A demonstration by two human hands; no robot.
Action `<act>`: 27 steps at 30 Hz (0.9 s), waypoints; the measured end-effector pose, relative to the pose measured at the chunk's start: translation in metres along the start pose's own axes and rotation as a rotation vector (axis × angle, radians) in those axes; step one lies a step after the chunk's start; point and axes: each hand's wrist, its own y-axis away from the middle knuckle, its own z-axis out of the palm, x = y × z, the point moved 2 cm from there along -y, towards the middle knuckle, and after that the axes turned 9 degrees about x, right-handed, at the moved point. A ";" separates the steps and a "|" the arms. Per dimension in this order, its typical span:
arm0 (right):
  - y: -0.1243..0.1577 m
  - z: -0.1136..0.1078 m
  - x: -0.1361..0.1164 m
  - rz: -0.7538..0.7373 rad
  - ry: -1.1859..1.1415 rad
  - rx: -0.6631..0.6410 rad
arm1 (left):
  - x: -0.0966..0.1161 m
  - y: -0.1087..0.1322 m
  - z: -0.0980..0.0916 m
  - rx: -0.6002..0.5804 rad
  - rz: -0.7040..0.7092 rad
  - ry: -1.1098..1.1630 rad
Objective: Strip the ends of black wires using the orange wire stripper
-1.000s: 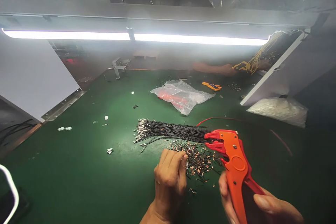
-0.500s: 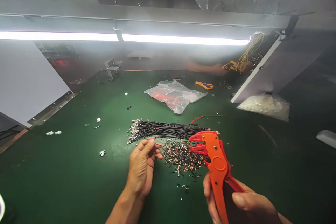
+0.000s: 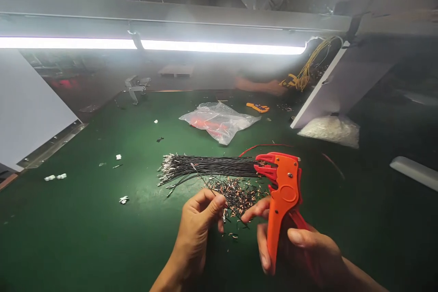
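Between thumb and fingers, my left hand (image 3: pixel 201 223) pinches a thin black wire (image 3: pixel 204 181). One end of it points up and left over the bundle, and the other slants down towards my right hand. My right hand (image 3: pixel 308 246) is wrapped round an orange and red wire stripper (image 3: pixel 285 187), whose jaws face left with no wire seen in them. My right index finger reaches out close to the wire's lower end; whether it touches is unclear. Behind lies a bundle of black wires (image 3: pixel 212 165) with metal terminals at its left end. A pile of wire scraps (image 3: pixel 236 191) lies in front of it.
A clear plastic bag (image 3: pixel 222 123) with something red inside lies beyond the bundle. Further back are a yellow-orange tool (image 3: pixel 258 107) and a metal clamp (image 3: pixel 136 87). White connectors (image 3: pixel 123 200) dot the left side. A filled bag (image 3: pixel 330 130) rests by the right panel.
My left hand has come nearer my right, and the black wire in it now shows clearly. The stripper is raised slightly, and my right index finger has stretched out leftward. The view has shifted.
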 end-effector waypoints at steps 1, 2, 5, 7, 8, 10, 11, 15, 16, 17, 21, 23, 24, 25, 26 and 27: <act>0.001 0.000 0.001 -0.001 -0.010 -0.007 | -0.002 0.000 0.000 -0.010 -0.002 -0.015; 0.003 -0.001 0.003 -0.003 -0.029 -0.016 | -0.004 -0.001 0.000 -0.021 -0.004 -0.029; 0.007 -0.003 0.013 0.026 -0.086 -0.051 | -0.009 -0.003 0.000 -0.055 -0.010 -0.052; 0.008 -0.004 0.019 0.064 -0.082 -0.062 | -0.010 -0.004 0.001 -0.073 -0.014 -0.063; 0.009 -0.004 0.020 0.081 -0.069 -0.064 | -0.011 -0.004 0.001 -0.080 -0.014 -0.070; 0.009 -0.004 0.020 0.096 -0.054 -0.069 | -0.013 -0.003 0.002 -0.094 -0.011 -0.088; 0.009 -0.003 0.019 0.087 -0.055 -0.071 | -0.014 -0.002 0.003 -0.104 -0.010 -0.098; 0.009 -0.002 0.017 0.056 -0.090 -0.062 | -0.015 0.001 0.005 -0.113 0.003 -0.127; 0.008 -0.003 0.017 0.059 -0.107 -0.054 | -0.014 0.001 0.004 -0.095 0.015 -0.133; 0.008 -0.003 0.018 0.066 -0.129 -0.049 | -0.012 0.001 0.004 -0.068 0.030 -0.136; 0.007 -0.002 0.017 0.103 -0.229 -0.114 | 0.000 -0.002 -0.004 0.076 0.094 -0.114; 0.010 0.001 0.014 0.169 -0.285 -0.142 | 0.005 -0.005 -0.007 0.117 0.104 -0.085; 0.012 0.003 0.011 0.197 -0.290 -0.141 | 0.006 -0.006 -0.008 0.126 0.102 -0.072; 0.015 0.004 0.008 0.217 -0.277 -0.116 | 0.007 -0.007 -0.009 0.128 0.098 -0.061; 0.018 0.006 0.004 0.240 -0.226 -0.107 | 0.008 -0.007 -0.009 0.125 0.095 -0.053; 0.021 0.008 0.001 0.260 -0.154 -0.104 | 0.010 -0.007 -0.008 0.116 0.095 -0.049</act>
